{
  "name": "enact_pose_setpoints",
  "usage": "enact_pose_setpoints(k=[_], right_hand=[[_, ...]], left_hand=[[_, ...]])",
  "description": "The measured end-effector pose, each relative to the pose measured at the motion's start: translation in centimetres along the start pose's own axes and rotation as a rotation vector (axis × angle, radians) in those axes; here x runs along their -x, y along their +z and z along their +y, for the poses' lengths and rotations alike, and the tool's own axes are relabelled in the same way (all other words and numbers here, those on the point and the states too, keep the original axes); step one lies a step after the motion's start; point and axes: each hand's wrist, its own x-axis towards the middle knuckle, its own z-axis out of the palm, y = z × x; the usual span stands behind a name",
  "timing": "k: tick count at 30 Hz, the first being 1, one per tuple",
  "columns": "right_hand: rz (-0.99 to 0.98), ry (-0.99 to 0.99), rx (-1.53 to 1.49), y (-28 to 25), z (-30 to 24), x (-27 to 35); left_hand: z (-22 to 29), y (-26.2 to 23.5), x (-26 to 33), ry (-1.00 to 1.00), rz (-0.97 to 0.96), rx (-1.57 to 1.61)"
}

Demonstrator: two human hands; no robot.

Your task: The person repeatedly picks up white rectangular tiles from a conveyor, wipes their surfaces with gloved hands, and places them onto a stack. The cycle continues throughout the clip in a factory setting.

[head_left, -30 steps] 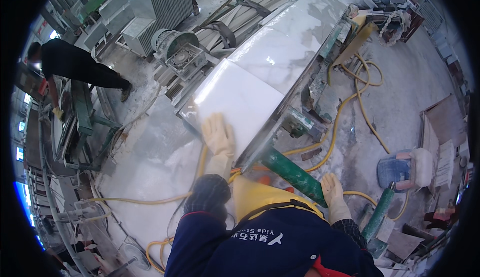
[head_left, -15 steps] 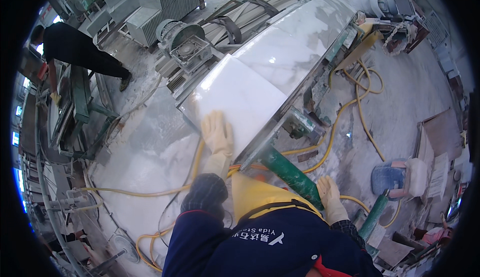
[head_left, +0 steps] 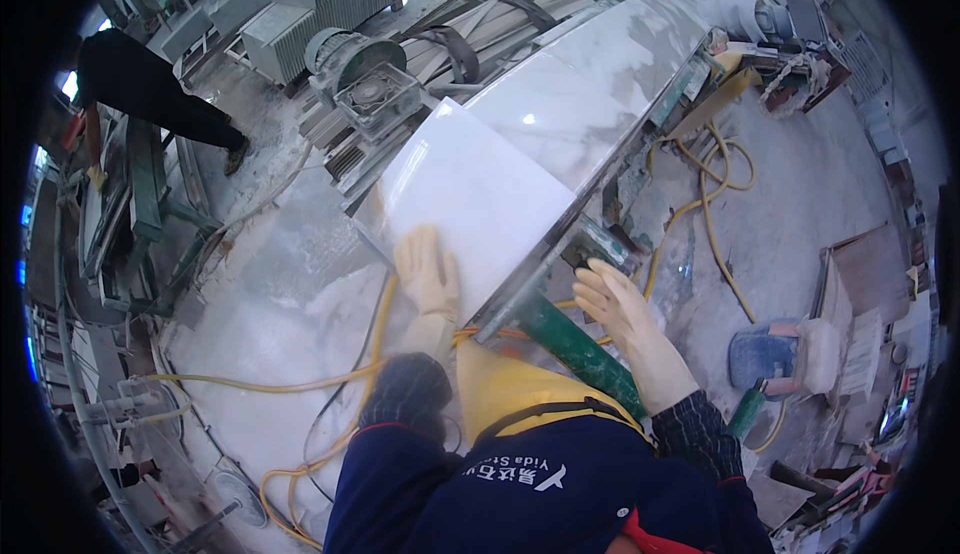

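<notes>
One white polished rectangular stone slab is seen, laid on the near end of a long grey-veined marble bench top; its near edge overhangs toward the person. Two hands counted, both in pale rubber gloves.

Left hand: laid flat, palm down, fingers spread and extended, on the slab's near-left corner. Nothing is gripped; contact is by palm and fingers only. Forearm is run straight up from the lower edge, dark knit cuff visible.

Right hand: held open, fingers loosely splayed, just beside the slab's near-right edge and above one green metal frame bar. Whether the slab edge is actually touched cannot be told; nothing is enclosed.

One yellow hose is looped on the dusty floor to the right of the bench, and another length is trailed at lower left. One blue bucket is stood on the floor at right. One other person in dark clothing is seen at far left, well apart.
</notes>
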Motion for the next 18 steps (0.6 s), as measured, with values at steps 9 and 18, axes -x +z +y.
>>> enact_pose_setpoints(k=[9,18], right_hand=[[-0.067,0.093,0.070,8.7,-1.3,-6.0],[0.076,0.183,0.184,10.7,-0.5,-11.0]], left_hand=[[-0.4,-0.4,0.4,-0.027,0.001,0.051],[-1.3,0.9,2.1,-0.251,0.141,0.075]])
